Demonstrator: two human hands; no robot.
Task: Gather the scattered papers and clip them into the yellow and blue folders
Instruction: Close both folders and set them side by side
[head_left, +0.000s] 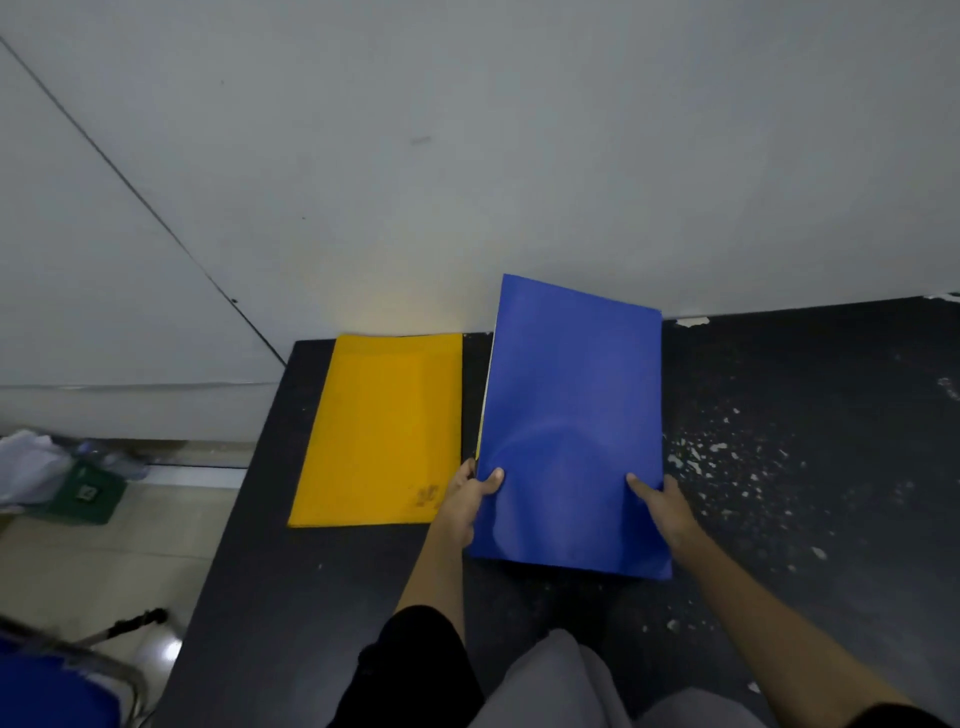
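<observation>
The blue folder (571, 415) is closed and lifted off the black table, tilted up toward me. My left hand (470, 493) grips its lower left edge with the thumb on the cover. My right hand (662, 506) grips its lower right edge, thumb on top. A thin pale edge of paper shows along the folder's left side. The yellow folder (382, 428) lies closed and flat on the table to the left, its far edge against the wall. No loose papers are in sight.
The black table (805, 441) is scuffed with white flecks at the right. A white wall (467, 156) stands right behind it. On the floor at the left sit a green box (83, 491) and crumpled white plastic (26, 462); a blue chair (47, 686) is at bottom left.
</observation>
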